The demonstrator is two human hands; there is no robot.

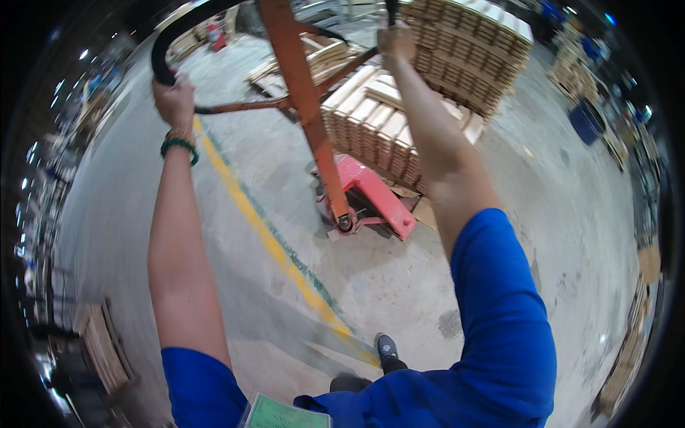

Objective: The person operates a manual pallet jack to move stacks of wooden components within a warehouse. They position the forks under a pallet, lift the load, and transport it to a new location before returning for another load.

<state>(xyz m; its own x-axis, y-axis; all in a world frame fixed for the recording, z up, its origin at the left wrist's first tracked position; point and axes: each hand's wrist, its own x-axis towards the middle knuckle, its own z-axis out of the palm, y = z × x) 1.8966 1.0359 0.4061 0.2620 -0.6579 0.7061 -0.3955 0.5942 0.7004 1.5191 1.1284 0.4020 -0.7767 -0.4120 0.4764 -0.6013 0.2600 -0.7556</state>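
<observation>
Both my arms reach forward to the handle of a pallet jack. My left hand point(175, 100) is wrapped round the left side of its black looped grip point(163, 53). On the other side my right hand point(397, 44) closes round the right part of the same handle, near the top edge of the view. An orange shaft point(307, 100) runs from the handle down to the red base point(374, 196) on the floor. Behind the base, stacked wooden slats point(378, 132) stand low, with a taller stack point(467, 53) beyond; whether the forks are under them is hidden.
A yellow line point(264, 232) with a green edge crosses the concrete floor on my left. At the right stands a dark blue bin point(586, 121), with wood pieces point(571, 68) behind it. Planks point(103, 346) lie at lower left. My shoe point(386, 347) shows below.
</observation>
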